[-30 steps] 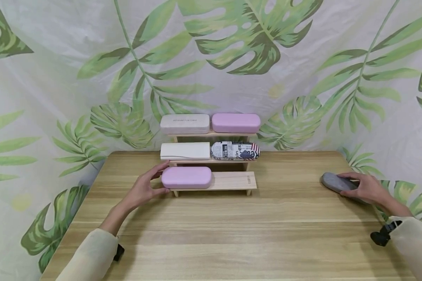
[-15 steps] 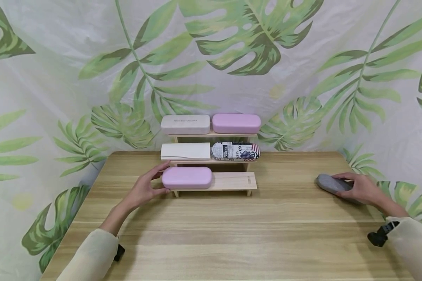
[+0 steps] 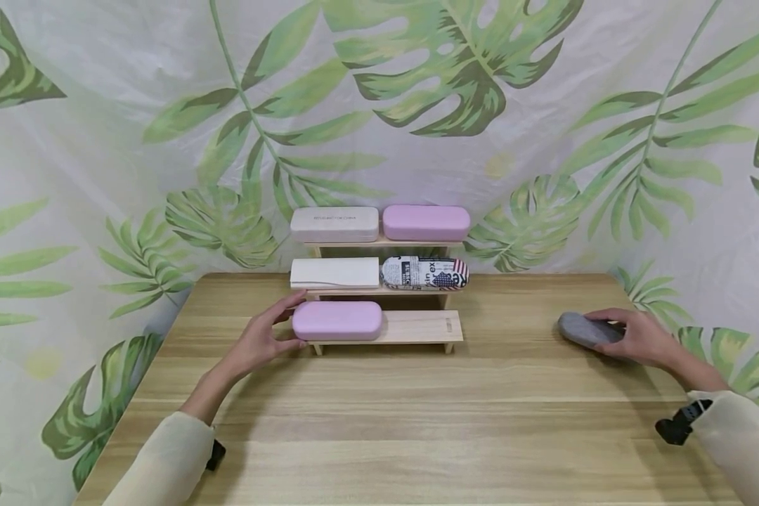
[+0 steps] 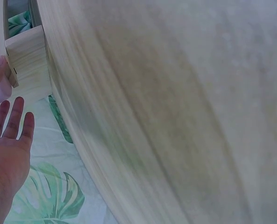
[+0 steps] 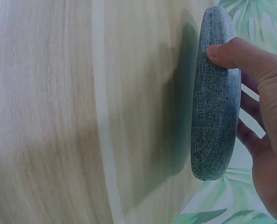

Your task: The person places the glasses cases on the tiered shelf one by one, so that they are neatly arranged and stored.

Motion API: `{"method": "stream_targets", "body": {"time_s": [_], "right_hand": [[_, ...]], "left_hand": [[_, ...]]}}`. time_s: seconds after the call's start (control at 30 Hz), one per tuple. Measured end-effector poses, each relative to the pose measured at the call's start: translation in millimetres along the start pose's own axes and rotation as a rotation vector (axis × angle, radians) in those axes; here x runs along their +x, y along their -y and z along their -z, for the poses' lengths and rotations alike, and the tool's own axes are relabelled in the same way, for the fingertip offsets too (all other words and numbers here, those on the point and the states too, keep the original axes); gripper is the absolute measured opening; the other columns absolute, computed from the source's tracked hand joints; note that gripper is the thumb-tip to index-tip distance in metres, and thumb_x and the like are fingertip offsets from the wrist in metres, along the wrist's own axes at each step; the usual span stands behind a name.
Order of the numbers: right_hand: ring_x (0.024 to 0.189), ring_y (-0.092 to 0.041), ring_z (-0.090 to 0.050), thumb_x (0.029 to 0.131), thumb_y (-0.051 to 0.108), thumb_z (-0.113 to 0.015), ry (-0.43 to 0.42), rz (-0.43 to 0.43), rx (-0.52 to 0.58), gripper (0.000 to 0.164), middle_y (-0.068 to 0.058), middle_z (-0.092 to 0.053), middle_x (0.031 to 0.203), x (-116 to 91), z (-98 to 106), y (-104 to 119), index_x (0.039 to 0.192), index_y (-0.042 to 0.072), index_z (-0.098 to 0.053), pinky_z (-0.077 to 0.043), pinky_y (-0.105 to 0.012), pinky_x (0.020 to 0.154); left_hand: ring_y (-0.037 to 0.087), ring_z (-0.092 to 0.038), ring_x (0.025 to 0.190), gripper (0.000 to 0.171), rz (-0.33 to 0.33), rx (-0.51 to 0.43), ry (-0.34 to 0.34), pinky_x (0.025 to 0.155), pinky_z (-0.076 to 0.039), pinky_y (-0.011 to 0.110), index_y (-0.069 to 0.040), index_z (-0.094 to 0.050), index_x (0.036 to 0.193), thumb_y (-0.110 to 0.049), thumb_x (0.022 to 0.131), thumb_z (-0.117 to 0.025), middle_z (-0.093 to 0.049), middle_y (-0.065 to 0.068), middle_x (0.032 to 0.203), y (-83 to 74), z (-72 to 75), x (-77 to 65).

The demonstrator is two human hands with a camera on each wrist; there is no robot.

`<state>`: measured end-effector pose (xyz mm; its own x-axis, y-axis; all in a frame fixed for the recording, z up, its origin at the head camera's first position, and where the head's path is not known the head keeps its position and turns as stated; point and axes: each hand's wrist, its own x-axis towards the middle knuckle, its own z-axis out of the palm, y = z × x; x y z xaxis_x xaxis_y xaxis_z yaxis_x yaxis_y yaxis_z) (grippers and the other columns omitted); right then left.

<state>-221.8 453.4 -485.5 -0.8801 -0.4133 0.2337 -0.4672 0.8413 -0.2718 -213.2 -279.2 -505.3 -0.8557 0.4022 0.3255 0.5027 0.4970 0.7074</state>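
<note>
My right hand (image 3: 646, 339) grips a grey fabric glasses case (image 3: 582, 329) over the table's right side. In the right wrist view, the thumb presses one face of this case (image 5: 215, 107), the fingers go behind it, and its shadow falls on the wood. At the left end of a lilac glasses case (image 3: 337, 320), my left hand (image 3: 259, 342) touches with thumb and fingers spread. The left wrist view shows the other fingers (image 4: 17, 119) extended. That lilac case lies on the bottom tier of a wooden three-step stand (image 3: 420, 326), whose right half is bare.
On the middle tier lie a white case (image 3: 334, 273) and a newsprint-patterned case (image 3: 424, 273). The top tier carries an off-white lettered case (image 3: 334, 224) and a pink case (image 3: 426, 223). Behind the wooden table (image 3: 379, 436) hangs a leaf-print cloth (image 3: 531, 154).
My right hand has carried the grey glasses case a short way left, toward the stand. The left hand stays at the end of the lilac case.
</note>
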Motion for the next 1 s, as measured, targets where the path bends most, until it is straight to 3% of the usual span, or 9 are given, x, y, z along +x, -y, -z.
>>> {"method": "stream_targets", "body": {"time_s": [0.4,0.7,1.0], "right_hand": [[0.089,-0.017,-0.07,0.063,0.017,-0.101,-0.048,0.129,0.038,0.06,-0.012,-0.08,0.105,15.2,3.0,24.1,0.119,0.009,-0.079,-0.056,-0.029,0.069],[0.088,-0.018,-0.074,0.058,0.019,-0.101,-0.112,0.236,0.013,0.064,-0.008,-0.081,0.104,26.5,2.1,38.9,0.118,0.013,-0.08,-0.053,-0.021,0.07],[0.095,-0.016,-0.072,0.065,0.016,-0.1,-0.054,0.254,0.074,0.063,-0.004,-0.08,0.114,37.5,5.9,62.4,0.123,0.013,-0.078,-0.052,-0.024,0.073]], "left_hand": [[0.039,-0.059,0.134,0.101,-0.015,0.02,-0.02,0.107,-0.052,0.052,-0.01,-0.044,0.161,0.007,0.075,-0.093,-0.056,0.019,0.154,1.3,-0.7,0.0],[0.04,-0.059,0.134,0.101,-0.024,0.007,-0.019,0.106,-0.052,0.054,-0.008,-0.043,0.161,0.009,0.074,-0.092,-0.055,0.019,0.155,0.3,-1.0,0.2],[0.041,-0.062,0.131,0.1,0.023,-0.036,-0.001,0.107,-0.053,0.045,-0.012,-0.042,0.163,0.008,0.078,-0.09,-0.055,0.02,0.154,-0.7,-1.3,-0.4]]}}
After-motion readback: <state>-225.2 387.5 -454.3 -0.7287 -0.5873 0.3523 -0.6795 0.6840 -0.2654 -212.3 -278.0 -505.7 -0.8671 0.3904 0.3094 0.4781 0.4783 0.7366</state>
